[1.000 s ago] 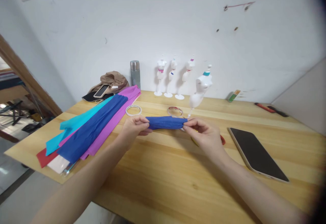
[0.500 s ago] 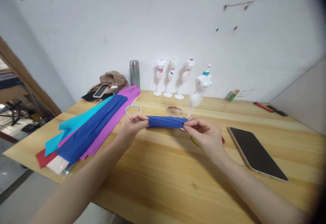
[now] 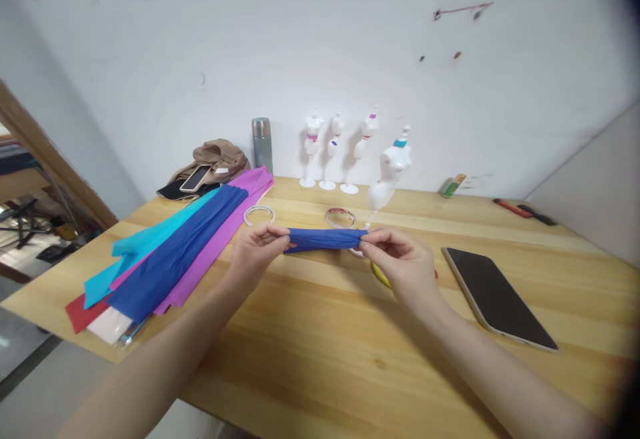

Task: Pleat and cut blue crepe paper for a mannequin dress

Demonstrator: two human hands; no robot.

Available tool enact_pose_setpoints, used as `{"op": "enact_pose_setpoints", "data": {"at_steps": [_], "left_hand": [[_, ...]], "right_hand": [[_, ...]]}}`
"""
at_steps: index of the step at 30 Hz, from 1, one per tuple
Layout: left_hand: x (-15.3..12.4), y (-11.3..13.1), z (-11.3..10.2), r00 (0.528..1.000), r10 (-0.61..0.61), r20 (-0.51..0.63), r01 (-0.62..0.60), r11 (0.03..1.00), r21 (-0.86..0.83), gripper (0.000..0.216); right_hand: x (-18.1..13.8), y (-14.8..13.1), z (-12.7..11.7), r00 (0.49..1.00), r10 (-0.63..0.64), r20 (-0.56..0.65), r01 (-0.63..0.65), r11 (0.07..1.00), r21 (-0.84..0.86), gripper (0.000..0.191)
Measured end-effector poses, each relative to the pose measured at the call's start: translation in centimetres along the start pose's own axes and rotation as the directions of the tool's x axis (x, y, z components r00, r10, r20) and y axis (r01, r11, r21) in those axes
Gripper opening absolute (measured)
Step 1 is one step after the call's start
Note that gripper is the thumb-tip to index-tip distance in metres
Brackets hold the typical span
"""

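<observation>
A strip of blue fabric (image 3: 324, 239) is stretched level above the table between my two hands. My left hand (image 3: 260, 249) pinches its left end, and my right hand (image 3: 400, 259) pinches the gathered right end. Just behind the strip stands a white mannequin figure (image 3: 393, 166) with a teal band at its neck; its base is partly covered by the strip and my right hand. Under my right hand shows part of a yellow and red thing (image 3: 381, 276), mostly hidden. Past the strip lie a white roll of tape (image 3: 259, 215) and a reddish ring-shaped roll (image 3: 341, 217).
Several coloured fabric pieces (image 3: 170, 252) lie at the left, near a brown cloth (image 3: 220, 156) with a phone (image 3: 195, 178) on it. A flask (image 3: 261, 144) and smaller mannequins (image 3: 313, 149) stand along the wall. A black tablet (image 3: 500, 298) lies at the right of the wooden table (image 3: 310, 359).
Both hands hold the blue fabric as before, nearly still. The whole view has shifted slightly, and a bit more of the yellow thing shows beneath my right hand.
</observation>
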State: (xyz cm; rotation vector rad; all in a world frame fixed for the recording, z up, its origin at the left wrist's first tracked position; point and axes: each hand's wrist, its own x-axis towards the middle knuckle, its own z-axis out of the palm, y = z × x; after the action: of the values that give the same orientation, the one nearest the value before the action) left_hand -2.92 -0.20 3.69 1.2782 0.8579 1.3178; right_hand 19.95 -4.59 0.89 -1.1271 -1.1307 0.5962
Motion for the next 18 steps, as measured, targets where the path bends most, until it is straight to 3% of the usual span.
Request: {"op": "enact_pose_setpoints", "data": {"at_steps": [6, 18], "left_hand": [[-0.2, -0.3, 0.0, 0.999, 0.037, -0.023, -0.036, 0.999, 0.022, 0.012], [0.3, -1.4, -0.5, 0.995, 0.09, -0.034, -0.085, 0.988, 0.129, 0.026]], "right_hand": [[-0.1, -0.1, 0.2, 0.999, 0.032, 0.003, -0.032, 0.999, 0.027, 0.017], [-0.1, 0.4, 0.1, 0.997, -0.067, 0.029, 0.067, 0.998, -0.013, 0.01]]}}
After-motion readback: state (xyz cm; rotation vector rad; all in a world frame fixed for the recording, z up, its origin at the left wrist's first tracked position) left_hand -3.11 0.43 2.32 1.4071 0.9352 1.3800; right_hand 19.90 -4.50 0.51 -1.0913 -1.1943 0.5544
